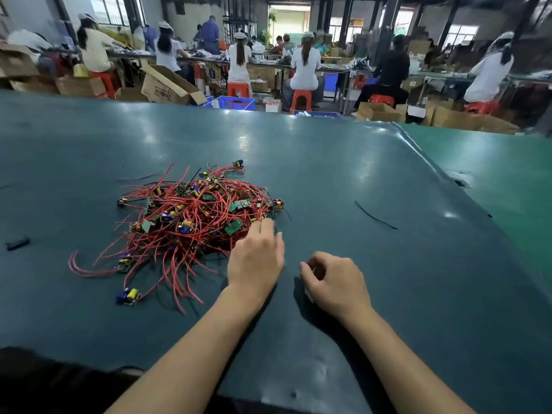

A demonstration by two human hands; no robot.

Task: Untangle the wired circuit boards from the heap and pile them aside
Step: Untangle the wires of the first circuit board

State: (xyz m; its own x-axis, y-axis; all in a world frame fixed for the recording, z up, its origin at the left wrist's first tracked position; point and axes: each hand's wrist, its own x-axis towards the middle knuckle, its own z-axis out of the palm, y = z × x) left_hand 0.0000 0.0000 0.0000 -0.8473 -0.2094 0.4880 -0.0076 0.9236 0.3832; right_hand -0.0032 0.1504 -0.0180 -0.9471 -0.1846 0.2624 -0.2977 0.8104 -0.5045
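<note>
A: Counter (343,162) was a glossy dark-green sheet. Your heap (194,216) sat left of centre: springy red leads, small green boards, a few strays loose at the rim. No pile aside yet, probably early.

B: And my hands?

A: Left hand (255,258) reached into the heap's near-right edge, fingers at the wires; grip hidden, couldn't tell. Right hand (336,282) rested beside it, loosely curled, seemingly empty.

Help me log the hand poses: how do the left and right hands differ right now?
The left hand reaches into the heap, fingertips among its red wires; the right hand sits apart from it over the bare table. The left's fingers extend forward; the right's curl inward. Both are bare.
</note>
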